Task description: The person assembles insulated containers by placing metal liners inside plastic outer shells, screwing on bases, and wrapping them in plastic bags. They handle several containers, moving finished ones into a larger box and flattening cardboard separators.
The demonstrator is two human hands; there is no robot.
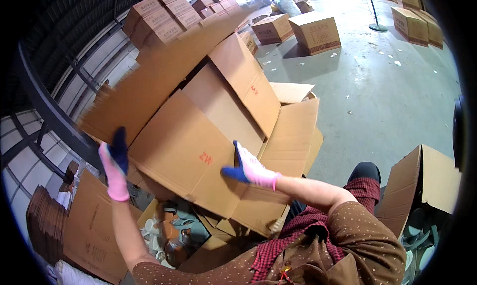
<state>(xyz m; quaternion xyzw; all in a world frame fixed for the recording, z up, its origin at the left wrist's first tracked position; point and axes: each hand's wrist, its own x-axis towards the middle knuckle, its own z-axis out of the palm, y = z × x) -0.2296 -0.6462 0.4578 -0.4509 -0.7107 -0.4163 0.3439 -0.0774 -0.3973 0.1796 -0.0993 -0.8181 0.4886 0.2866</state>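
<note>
A large brown cardboard box (179, 146) lies tilted in front of me, its flaps spread and its inside showing. My left hand (115, 163), in a pink glove with blue coating, is at the lower left edge of the long raised flap (164, 71). Its fingers look stretched, though some are hidden. My right hand (251, 169), gloved alike, lies against the near flap beside a red mark. Thumb and fingers are spread apart there, with nothing held.
Below the box, an open carton (174, 235) holds orange, white and grey-green pieces. Another open carton (412, 185) with similar pieces stands at right. Flattened cardboard (44, 215) leans at left. Closed cartons (315, 32) stand on the grey floor (367, 106) farther off, with stacked cartons (154, 19) behind.
</note>
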